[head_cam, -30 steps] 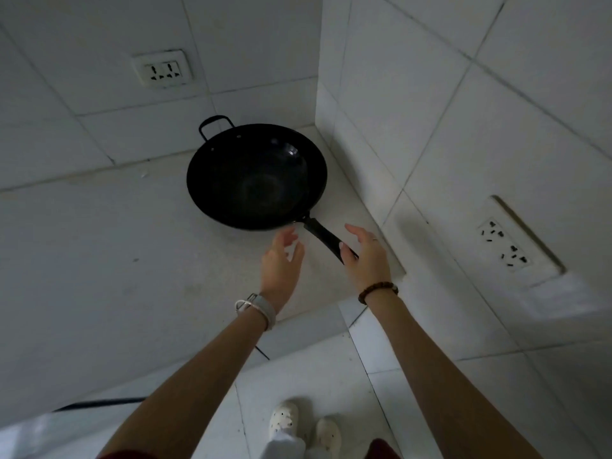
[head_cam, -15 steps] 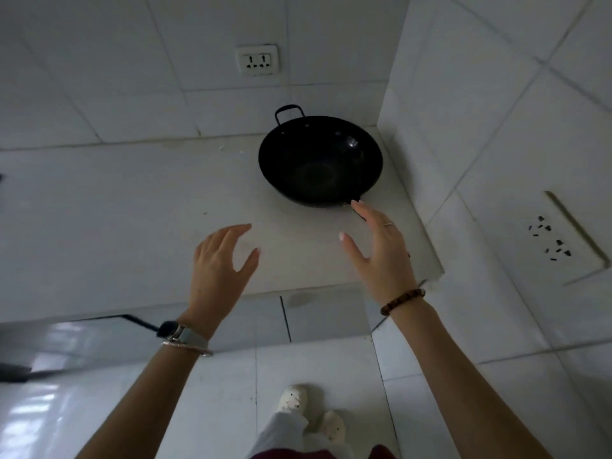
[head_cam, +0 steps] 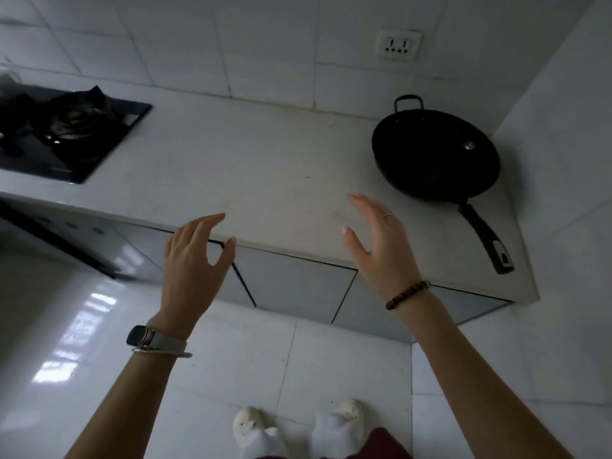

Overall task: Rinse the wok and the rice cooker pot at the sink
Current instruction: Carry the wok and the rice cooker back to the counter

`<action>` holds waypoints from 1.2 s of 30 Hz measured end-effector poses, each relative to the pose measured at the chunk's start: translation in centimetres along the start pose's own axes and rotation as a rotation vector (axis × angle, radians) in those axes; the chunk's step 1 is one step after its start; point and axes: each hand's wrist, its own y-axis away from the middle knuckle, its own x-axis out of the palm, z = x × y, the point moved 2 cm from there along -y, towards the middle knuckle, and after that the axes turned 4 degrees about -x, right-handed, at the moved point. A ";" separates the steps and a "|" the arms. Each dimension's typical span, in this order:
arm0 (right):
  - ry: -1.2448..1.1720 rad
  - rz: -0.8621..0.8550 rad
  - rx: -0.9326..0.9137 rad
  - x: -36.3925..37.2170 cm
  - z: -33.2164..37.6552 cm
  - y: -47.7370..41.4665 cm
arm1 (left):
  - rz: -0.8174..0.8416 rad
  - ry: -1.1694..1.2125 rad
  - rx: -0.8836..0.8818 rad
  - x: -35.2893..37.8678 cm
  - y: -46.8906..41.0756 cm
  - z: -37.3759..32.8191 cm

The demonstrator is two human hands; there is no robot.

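Your left hand (head_cam: pixel 195 256) and right hand (head_cam: pixel 381 246) hover at the counter edge, fingers loose and spread, gripping nothing. The wok (head_cam: pixel 433 154) sits at two o'clock from your right hand, the nearer one, and its long handle (head_cam: pixel 485 240) points toward five o'clock. It rests on the white counter (head_cam: pixel 265 167) in a tiled corner. A stove (head_cam: pixel 63 134) lies at ten o'clock.

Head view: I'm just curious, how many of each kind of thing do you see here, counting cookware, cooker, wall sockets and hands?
Wok: 1
Stove: 1
Socket: 1
Hands: 2, left hand and right hand, both empty
Total: 5
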 end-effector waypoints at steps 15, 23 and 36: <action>-0.198 0.243 -0.126 18.2 17.5 -1.2 | -0.127 -0.135 -0.235 -14.8 7.7 19.1; -0.288 0.385 -0.269 26.7 26.7 -3.6 | -0.295 -0.206 -0.441 -21.5 12.3 27.0; -0.430 0.596 -0.597 42.2 40.7 -11.9 | -0.531 -0.177 -0.748 -31.3 12.5 38.6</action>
